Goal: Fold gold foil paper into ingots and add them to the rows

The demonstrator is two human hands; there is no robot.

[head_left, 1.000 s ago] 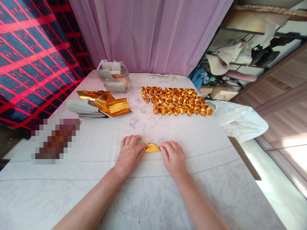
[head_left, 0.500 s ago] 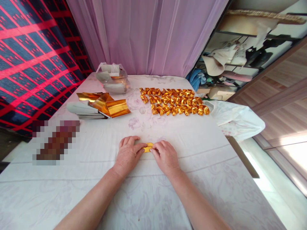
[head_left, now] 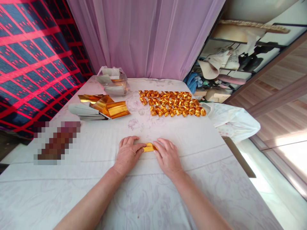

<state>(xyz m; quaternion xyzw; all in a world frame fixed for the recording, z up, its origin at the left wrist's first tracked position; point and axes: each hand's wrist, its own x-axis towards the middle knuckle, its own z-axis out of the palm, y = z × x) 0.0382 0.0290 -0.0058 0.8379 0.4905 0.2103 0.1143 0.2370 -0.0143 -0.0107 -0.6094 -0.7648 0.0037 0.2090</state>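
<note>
Nearest you, the pale floral tablecloth point(head_left: 141, 198) spreads out under your forearms, its right edge slanting well outside your right elbow. Ahead, your two hands meet at one folded gold foil strip point(head_left: 148, 147), flat on the cloth between them. Your left hand point(head_left: 127, 155) pinches its left end with thumb and forefinger; your right hand point(head_left: 168, 156) touches the other end, but you cannot tell whether those fingers grip it. Farther on, cloth separates you from one fanned stack of foil sheets point(head_left: 117, 109) at left and three rows of folded gold foil pieces point(head_left: 177, 101) at right, too crowded to count surely. Beside the table's right edge sits one white plastic bag point(head_left: 236, 121), its reddish print unreadable. One clear bag of paper point(head_left: 115, 84) stands near the far edge, before the purple curtain point(head_left: 144, 38).
</note>
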